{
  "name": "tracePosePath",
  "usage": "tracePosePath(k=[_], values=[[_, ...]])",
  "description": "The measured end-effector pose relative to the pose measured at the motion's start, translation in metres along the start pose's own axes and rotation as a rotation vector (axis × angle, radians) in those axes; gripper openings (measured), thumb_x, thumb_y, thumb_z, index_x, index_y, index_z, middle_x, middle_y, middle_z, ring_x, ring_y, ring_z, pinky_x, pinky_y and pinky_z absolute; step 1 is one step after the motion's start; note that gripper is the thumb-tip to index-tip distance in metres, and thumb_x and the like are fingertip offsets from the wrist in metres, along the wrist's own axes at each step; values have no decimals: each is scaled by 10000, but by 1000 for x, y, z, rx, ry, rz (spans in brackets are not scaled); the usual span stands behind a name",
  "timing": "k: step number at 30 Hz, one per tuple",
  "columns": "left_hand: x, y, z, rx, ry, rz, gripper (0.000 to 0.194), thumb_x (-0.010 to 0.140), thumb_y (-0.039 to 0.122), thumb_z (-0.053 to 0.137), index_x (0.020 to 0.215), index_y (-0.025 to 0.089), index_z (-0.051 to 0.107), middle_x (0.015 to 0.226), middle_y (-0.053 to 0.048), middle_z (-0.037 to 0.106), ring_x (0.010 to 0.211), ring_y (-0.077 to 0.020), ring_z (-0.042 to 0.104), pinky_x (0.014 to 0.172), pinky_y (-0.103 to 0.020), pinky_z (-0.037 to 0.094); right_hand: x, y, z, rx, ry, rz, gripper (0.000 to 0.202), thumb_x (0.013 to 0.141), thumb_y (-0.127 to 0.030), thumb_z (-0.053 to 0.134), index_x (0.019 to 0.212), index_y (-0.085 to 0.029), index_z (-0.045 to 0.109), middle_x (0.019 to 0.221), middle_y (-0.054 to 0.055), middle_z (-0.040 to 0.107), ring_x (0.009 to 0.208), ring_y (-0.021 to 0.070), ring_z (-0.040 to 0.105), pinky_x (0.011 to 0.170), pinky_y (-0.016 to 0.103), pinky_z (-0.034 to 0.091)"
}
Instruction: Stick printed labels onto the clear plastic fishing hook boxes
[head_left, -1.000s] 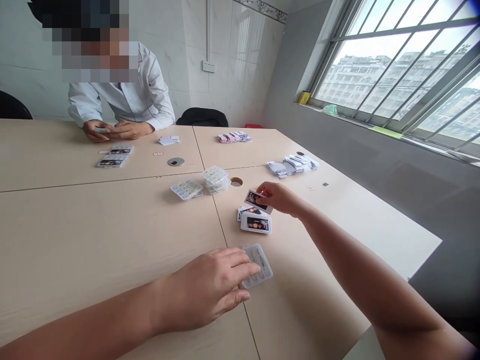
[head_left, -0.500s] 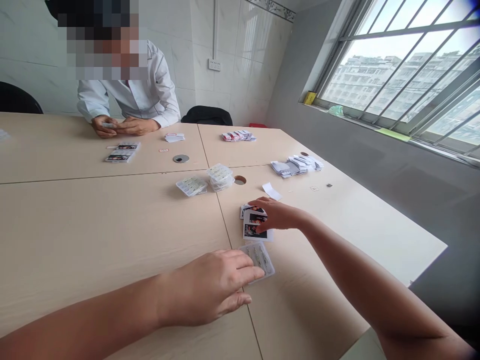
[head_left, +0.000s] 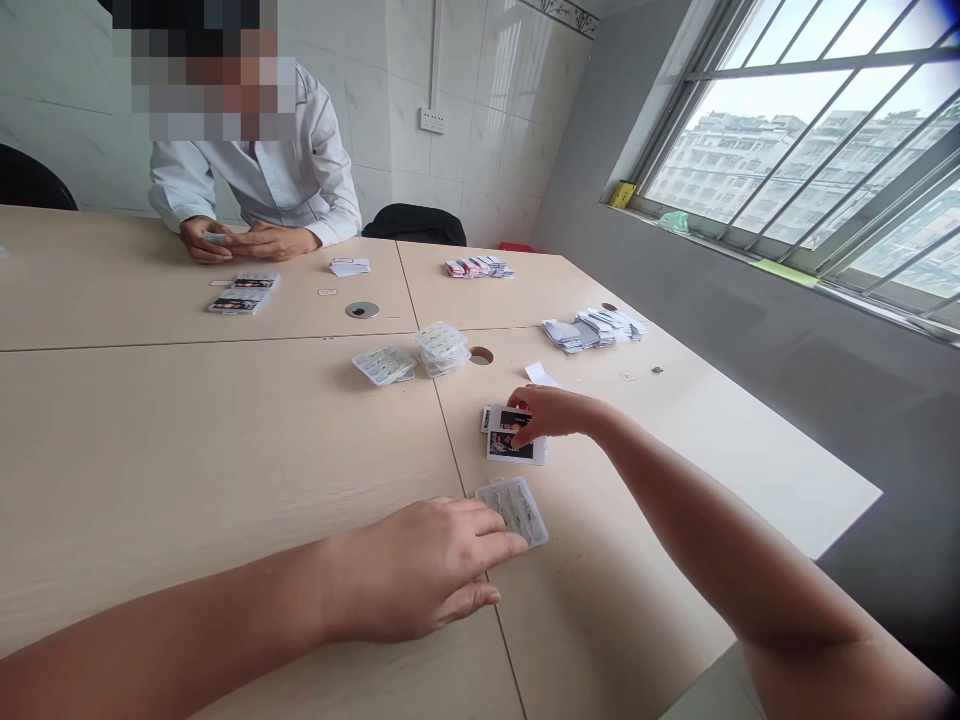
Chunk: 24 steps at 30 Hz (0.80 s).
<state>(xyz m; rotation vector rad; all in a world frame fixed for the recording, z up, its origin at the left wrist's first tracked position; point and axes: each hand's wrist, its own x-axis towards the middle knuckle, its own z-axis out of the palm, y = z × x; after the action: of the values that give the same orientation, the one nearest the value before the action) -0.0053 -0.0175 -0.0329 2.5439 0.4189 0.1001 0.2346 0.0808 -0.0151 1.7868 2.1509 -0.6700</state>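
Observation:
My left hand (head_left: 442,565) rests with its fingers spread over the near left part of a clear plastic case (head_left: 521,510), which lies on the table and shows slim items inside. Beyond the case, my right hand (head_left: 551,413) pinches a white card with dark printed panels (head_left: 511,446) between thumb and fingers. Other printed cards lie under and behind that card. A blank white slip (head_left: 540,374) sits just past my right hand.
Clear cases (head_left: 384,365) and a stack of them (head_left: 442,350) lie mid-table by a round hole (head_left: 481,356). White papers (head_left: 592,331) and red-white cards (head_left: 478,267) are farther back. A person (head_left: 255,190) sits opposite, holding something small beside printed cases (head_left: 244,294).
My right hand's fingers have closed in on the printed card, whose near edge now sits a little farther from the clear case. My left hand has stayed nearly still.

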Motion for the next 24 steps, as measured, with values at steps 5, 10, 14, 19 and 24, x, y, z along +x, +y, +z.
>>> tracePosePath(k=[5,10,14,19,24], values=[[0,2,1,13,-15,12,402,990,306,552,1367,180,604,1186,-121,725,1106,-284,670,925,-371,543,2,0,-4,-23,-25,23,354,976,-347,646,1286,-182,600,1312,100,622,1104,247,654,918,461,575],[0,5,2,27,-7,28,417,989,287,548,1380,152,599,1192,-137,724,1120,-300,667,945,-389,532,-1,-3,-7,-17,-30,28,346,981,-348,638,1284,-185,601,1282,95,637,1070,235,666,897,444,584],[-1,7,2,40,8,47,419,994,287,539,1381,139,599,1204,-154,716,1124,-313,665,940,-402,529,-4,-4,-5,0,-20,32,337,983,-346,637,1276,-183,604,1254,91,649,1041,225,674,878,432,591],[-2,10,1,59,29,71,402,994,287,539,1362,144,610,1189,-154,719,1111,-310,668,923,-388,523,-3,-2,0,36,2,31,332,984,-345,636,1272,-183,607,1250,91,652,1036,223,676,875,428,592],[-2,11,1,67,38,93,375,982,263,551,1327,140,628,1126,-145,734,1051,-308,678,891,-391,524,-4,-1,10,69,69,21,320,989,-342,628,1270,-190,608,1259,92,648,1029,217,676,870,420,594]])
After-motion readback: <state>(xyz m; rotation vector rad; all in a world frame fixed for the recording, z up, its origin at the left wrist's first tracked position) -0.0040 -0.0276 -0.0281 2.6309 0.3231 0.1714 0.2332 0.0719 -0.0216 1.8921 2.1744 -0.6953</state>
